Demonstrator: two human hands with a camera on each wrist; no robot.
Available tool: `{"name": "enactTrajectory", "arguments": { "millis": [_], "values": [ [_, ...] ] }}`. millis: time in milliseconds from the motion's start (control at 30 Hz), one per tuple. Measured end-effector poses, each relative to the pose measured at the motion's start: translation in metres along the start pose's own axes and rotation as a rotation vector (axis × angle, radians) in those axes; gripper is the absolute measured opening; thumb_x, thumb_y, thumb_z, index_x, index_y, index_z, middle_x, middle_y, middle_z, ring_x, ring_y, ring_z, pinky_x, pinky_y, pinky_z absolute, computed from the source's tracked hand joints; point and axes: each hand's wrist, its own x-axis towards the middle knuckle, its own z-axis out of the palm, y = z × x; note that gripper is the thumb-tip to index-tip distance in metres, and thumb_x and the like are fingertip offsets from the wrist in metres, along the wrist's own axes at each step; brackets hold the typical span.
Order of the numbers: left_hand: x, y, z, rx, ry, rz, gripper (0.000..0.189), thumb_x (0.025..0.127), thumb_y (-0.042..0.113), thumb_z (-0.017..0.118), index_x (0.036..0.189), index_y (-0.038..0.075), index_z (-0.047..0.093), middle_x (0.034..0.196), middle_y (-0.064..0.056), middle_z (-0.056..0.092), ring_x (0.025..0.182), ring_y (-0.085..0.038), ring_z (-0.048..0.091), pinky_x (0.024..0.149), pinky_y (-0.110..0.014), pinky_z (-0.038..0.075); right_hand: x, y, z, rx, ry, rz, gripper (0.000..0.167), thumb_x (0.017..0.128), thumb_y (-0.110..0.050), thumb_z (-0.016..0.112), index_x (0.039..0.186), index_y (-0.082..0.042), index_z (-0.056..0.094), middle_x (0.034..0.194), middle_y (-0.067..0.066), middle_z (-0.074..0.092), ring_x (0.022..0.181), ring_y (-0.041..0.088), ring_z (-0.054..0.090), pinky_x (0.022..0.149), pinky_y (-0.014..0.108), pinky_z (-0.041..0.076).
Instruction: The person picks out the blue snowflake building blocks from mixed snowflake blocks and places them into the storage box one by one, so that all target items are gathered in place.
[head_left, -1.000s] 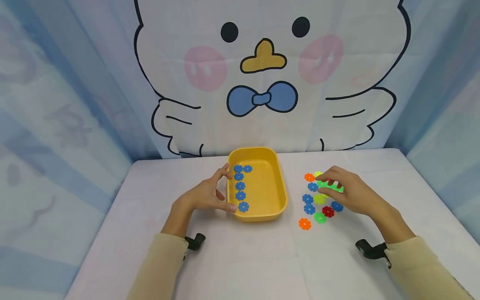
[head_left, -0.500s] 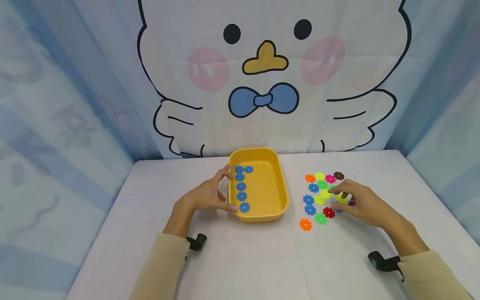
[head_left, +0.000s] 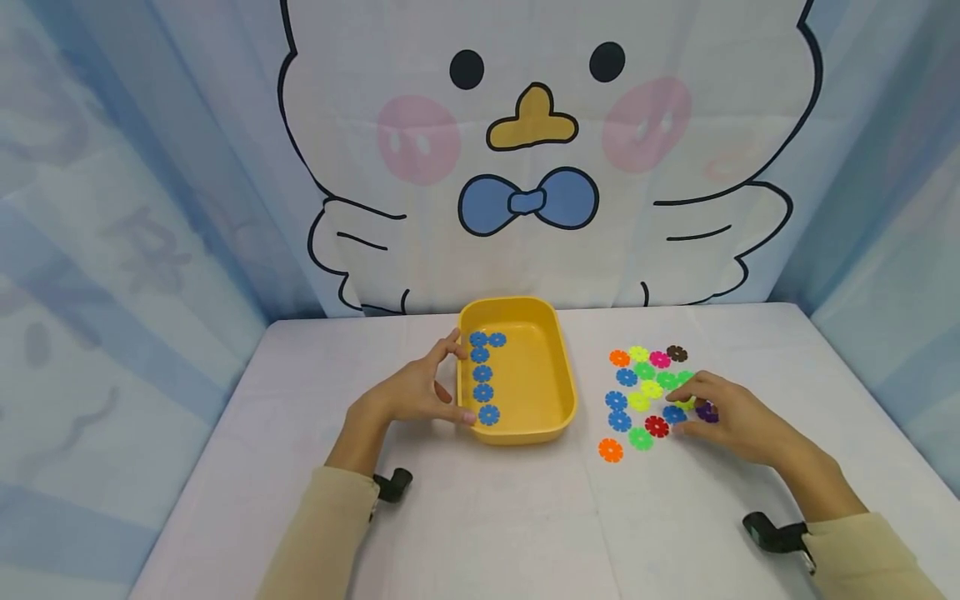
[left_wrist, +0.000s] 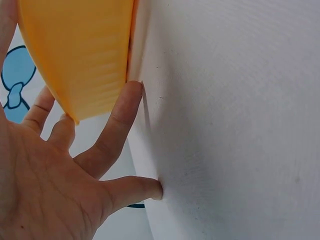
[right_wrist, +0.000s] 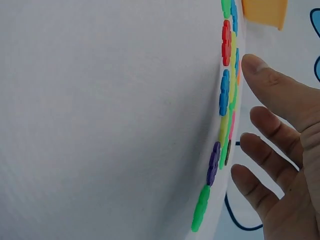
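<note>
A yellow tray (head_left: 528,375) stands mid-table, with several blue snowflake building discs (head_left: 483,392) along its left side and one beside the topmost. My left hand (head_left: 411,390) holds the tray's left edge, thumb by the near corner and forefinger at the rim farther back. In the left wrist view, the fingers spread against the tray's outer wall. My right hand (head_left: 738,421) is over the right edge of a loose group of discs. Its thumb and forefinger are parted around a blue disc (head_left: 675,415), and nothing is in its grasp. A purple disc (head_left: 707,412) lies partly under the hand.
Right of the tray lie orange, yellow, green, pink, brown, red and blue discs, among them a red disc (head_left: 657,427) and an orange disc (head_left: 611,451). A white cloth (head_left: 517,525) covers the table. A printed cartoon curtain (head_left: 525,258) hangs behind it.
My right hand has moved toward the near right across the discs, uncovering the brown, pink and green ones at the back. My left hand stays on the tray.
</note>
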Motion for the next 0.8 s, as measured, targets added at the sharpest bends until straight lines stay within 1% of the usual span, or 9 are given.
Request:
{"name": "enactTrajectory", "arguments": {
  "millis": [133, 267, 333, 600, 800],
  "values": [
    [0.000, 0.000, 0.001, 0.009, 0.003, -0.006, 0.098, 0.067, 0.057, 0.093, 0.144, 0.029, 0.039, 0.171, 0.024, 0.003, 0.088, -0.015, 0.066, 0.084, -0.035, 0.053, 0.000, 0.002, 0.003, -0.001, -0.001, 0.006, 0.039, 0.083, -0.031, 0.087, 0.117, -0.016, 0.074, 0.112, 0.006, 0.063, 0.102, 0.026, 0.059, 0.094, 0.059, 0.055],
    [0.001, 0.000, 0.001, 0.021, 0.007, -0.011, 0.100, 0.066, 0.060, 0.092, 0.145, 0.030, 0.039, 0.170, 0.026, 0.004, 0.087, -0.014, 0.066, 0.083, -0.034, 0.053, -0.002, 0.006, 0.007, 0.000, -0.011, 0.021, 0.035, 0.085, -0.030, 0.085, 0.115, -0.014, 0.075, 0.117, 0.010, 0.062, 0.110, 0.036, 0.059, 0.097, 0.064, 0.052],
    [0.002, -0.001, 0.002, 0.027, 0.010, -0.011, 0.100, 0.065, 0.060, 0.092, 0.144, 0.030, 0.040, 0.169, 0.028, 0.004, 0.087, -0.014, 0.067, 0.083, -0.034, 0.053, -0.002, 0.008, 0.008, 0.001, -0.012, 0.023, 0.035, 0.086, -0.029, 0.085, 0.115, -0.013, 0.075, 0.119, 0.012, 0.062, 0.112, 0.038, 0.059, 0.098, 0.065, 0.051],
    [0.002, 0.000, 0.001, 0.029, 0.013, -0.017, 0.099, 0.065, 0.060, 0.092, 0.143, 0.030, 0.039, 0.169, 0.027, 0.004, 0.088, -0.014, 0.067, 0.083, -0.034, 0.054, 0.002, 0.009, 0.008, -0.020, -0.017, 0.023, 0.035, 0.088, -0.030, 0.082, 0.117, -0.011, 0.075, 0.117, 0.013, 0.061, 0.110, 0.037, 0.059, 0.097, 0.063, 0.052],
    [0.001, 0.000, 0.003, 0.019, 0.023, -0.026, 0.097, 0.067, 0.058, 0.092, 0.143, 0.029, 0.039, 0.169, 0.028, 0.003, 0.088, -0.014, 0.066, 0.083, -0.034, 0.054, 0.005, 0.011, 0.009, -0.012, -0.025, 0.021, 0.032, 0.088, -0.025, 0.083, 0.114, -0.011, 0.073, 0.113, 0.011, 0.061, 0.106, 0.032, 0.057, 0.095, 0.061, 0.054]
  ]
}}
